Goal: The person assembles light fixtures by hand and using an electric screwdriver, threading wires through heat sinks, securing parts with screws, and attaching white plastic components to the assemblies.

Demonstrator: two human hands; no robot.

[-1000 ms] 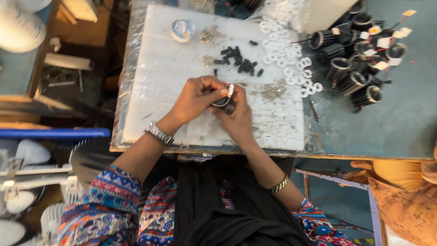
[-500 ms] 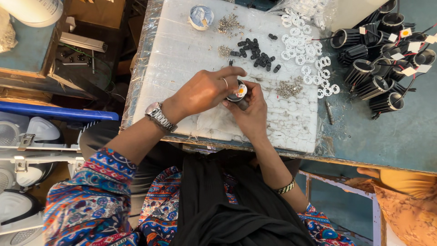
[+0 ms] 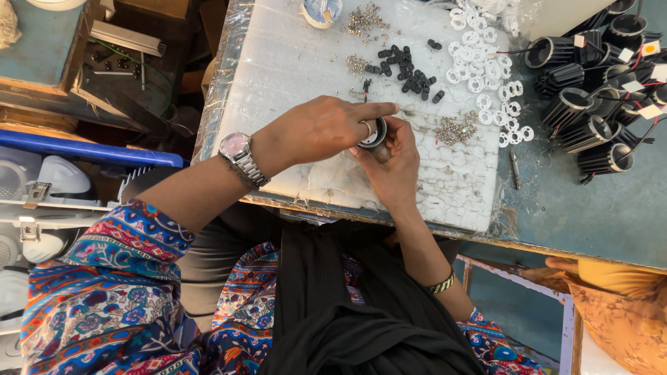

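My right hand [image 3: 394,161] cups a small black cylindrical lamp housing [image 3: 375,133] with a pale rim, held over the white foam board [image 3: 299,76]. My left hand [image 3: 321,128], a silver watch on its wrist, lies across the housing's top with its forefinger stretched over the opening. What is inside the housing is hidden by the fingers. Just beyond the hands lie a heap of small black parts [image 3: 408,75], white plastic rings [image 3: 486,76] and a little pile of metal screws [image 3: 455,130].
Several black finned lamp housings with wires [image 3: 597,90] are piled at the right on the blue-grey table [image 3: 597,208]. A screwdriver-like tool [image 3: 515,169] lies by the board's right edge. White lamp parts fill a blue-rimmed crate [image 3: 42,187] at left. Another person's orange sleeve [image 3: 618,305] shows at lower right.
The camera has moved closer and shifted. Both hands stay on the housing; my left forefinger has stretched across its top and covers the opening that showed earlier.
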